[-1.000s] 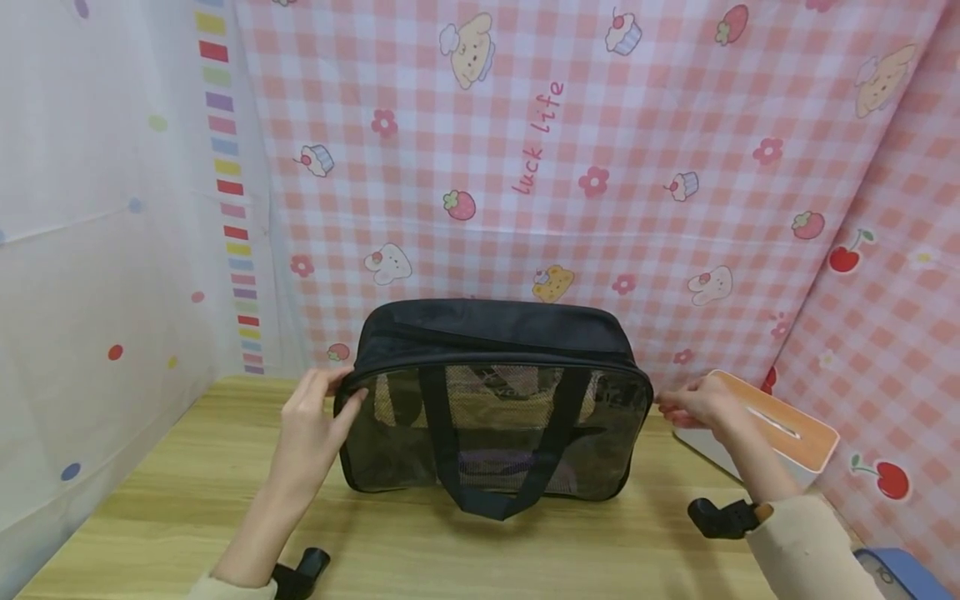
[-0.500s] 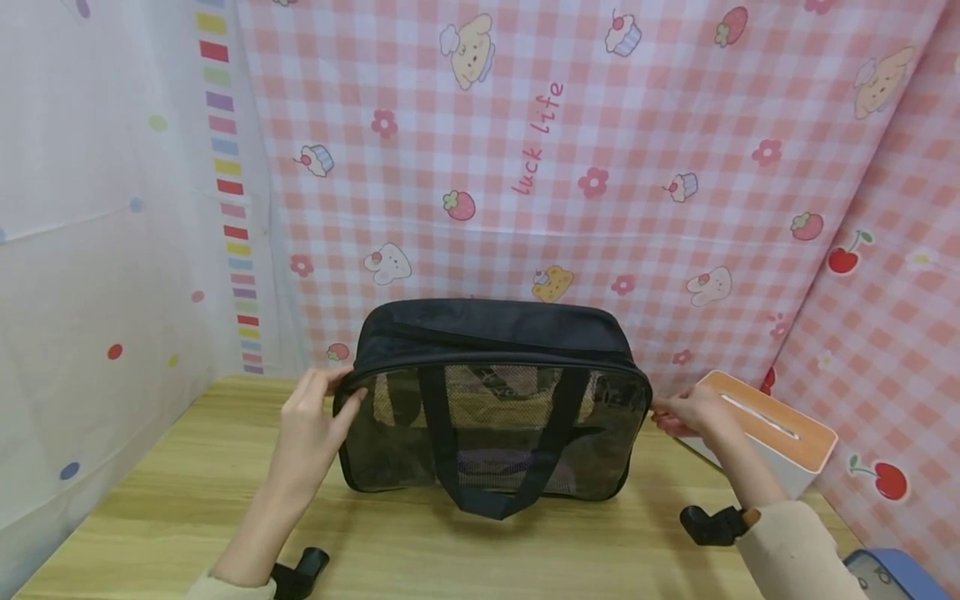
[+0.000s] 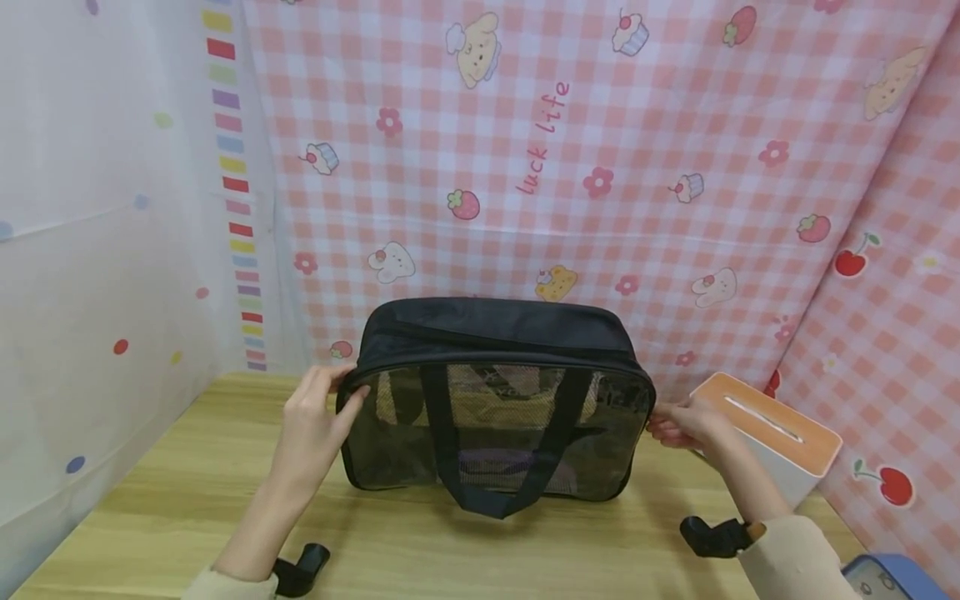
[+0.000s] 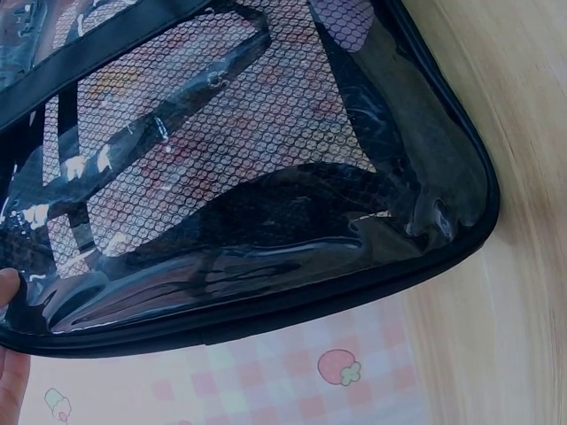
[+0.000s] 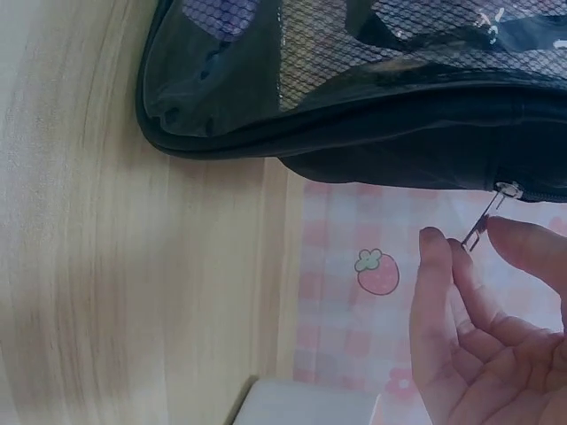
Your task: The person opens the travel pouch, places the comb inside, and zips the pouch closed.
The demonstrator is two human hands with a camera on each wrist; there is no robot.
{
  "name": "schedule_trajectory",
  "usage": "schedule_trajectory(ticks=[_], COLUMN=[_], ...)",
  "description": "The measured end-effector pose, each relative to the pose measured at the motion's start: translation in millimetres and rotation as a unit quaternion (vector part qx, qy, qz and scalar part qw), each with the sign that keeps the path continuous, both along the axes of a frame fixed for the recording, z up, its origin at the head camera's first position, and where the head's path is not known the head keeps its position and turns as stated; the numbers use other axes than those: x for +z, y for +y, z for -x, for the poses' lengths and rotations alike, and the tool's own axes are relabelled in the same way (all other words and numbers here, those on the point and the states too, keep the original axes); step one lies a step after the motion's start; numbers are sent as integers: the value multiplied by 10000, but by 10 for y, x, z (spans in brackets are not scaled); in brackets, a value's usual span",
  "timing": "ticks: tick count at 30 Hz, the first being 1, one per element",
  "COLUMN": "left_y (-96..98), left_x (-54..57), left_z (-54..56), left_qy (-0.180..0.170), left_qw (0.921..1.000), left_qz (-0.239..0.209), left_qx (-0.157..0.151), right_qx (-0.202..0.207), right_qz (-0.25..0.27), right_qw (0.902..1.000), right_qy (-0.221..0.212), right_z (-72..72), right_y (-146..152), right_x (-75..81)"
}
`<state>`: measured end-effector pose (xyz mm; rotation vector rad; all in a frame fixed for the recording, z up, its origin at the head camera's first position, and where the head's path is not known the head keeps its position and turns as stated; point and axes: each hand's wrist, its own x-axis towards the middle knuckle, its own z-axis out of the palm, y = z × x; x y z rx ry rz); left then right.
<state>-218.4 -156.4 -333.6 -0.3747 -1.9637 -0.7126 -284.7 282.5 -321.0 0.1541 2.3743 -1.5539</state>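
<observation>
A black bag [image 3: 495, 323] with see-through sides, mesh panels and a strap handle [image 3: 491, 502] stands upright on the wooden table. My left hand [image 3: 309, 429] grips its upper left corner, thumb on the clear front and fingers behind the rim. Only the tips of those fingers [image 4: 11, 376] enter the left wrist view. At the bag's right end, my right hand [image 3: 696, 421] pinches a metal zipper pull [image 5: 477, 232] between thumb and fingers. The pull hangs from a slider on the side seam. Through the clear panel a purple item [image 3: 495, 461] shows dimly.
An orange-topped white tissue box [image 3: 783, 417] sits close behind and right of my right hand. A blue-rimmed object [image 3: 896, 575] is partly cut off at the lower right. Checked cloth [image 3: 570, 225] hangs just behind the bag, and a white dotted sheet [image 3: 135, 275] at left.
My right hand has shifted slightly left and down, closer to the bag's side. My left hand keeps its grip on the corner, and the bag stays in place.
</observation>
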Motion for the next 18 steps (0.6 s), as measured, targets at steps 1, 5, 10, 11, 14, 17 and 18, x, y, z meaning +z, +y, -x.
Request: schedule_trajectory(ticks=[1, 5, 10, 11, 14, 17, 18], left_y=[1, 5, 4, 4, 5, 1, 0], left_x=[-1, -6, -1, -1, 0, -7, -7], left_z=[2, 4, 1, 1, -3, -5, -6], left_qy=[-5, -15, -46, -56, -83, -108, -118], left_qw=[10000, 10000, 10000, 10000, 10000, 9999, 9999], left_qz=[2, -9, -23, -24, -29, -33, -37], left_qx=[-4, 20, -18, -22, -11, 6, 5], right_qx=[21, 171, 149, 122, 87, 88, 101], right_qz=[122, 515, 462, 439, 350, 255, 221], right_qw=[9999, 9984, 9987, 9988, 9992, 9995, 9995], right_qy=[-54, -181, -182, -186, -171, -188, -193], right_z=[4, 15, 11, 9, 2, -17, -27], right_y=[1, -1, -24, -28, -31, -17, -6], right_x=[-19, -79, -118, -122, -133, -144, -152])
